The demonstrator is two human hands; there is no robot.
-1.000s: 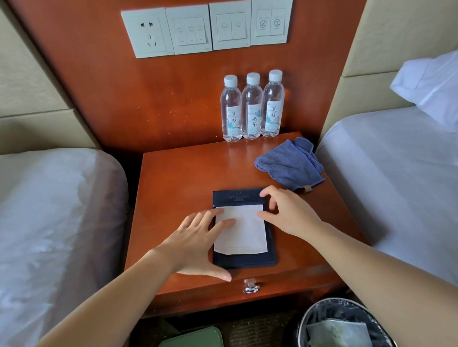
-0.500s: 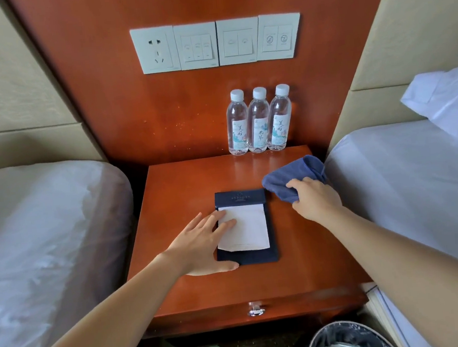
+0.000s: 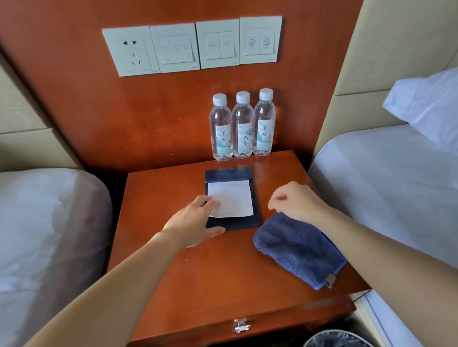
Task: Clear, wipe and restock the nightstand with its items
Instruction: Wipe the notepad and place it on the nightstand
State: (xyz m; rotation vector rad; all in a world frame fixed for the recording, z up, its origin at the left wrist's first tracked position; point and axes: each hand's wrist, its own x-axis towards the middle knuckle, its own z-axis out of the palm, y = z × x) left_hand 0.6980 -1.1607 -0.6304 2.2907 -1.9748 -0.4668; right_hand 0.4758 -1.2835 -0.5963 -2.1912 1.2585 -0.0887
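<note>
Cloth (image 3: 296, 248) now dragged frontward in curled right hand (image 3: 297, 200); flat left hand (image 3: 193, 221) steadies notepad (image 3: 232, 201); table (image 3: 205, 287) looks restocked

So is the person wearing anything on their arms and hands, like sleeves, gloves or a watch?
No. The left arm and right arm are bare as far as the picture shows, with no sleeves. The left hand and right hand have no gloves, and no watch, bracelet or ring shows on either.
</note>
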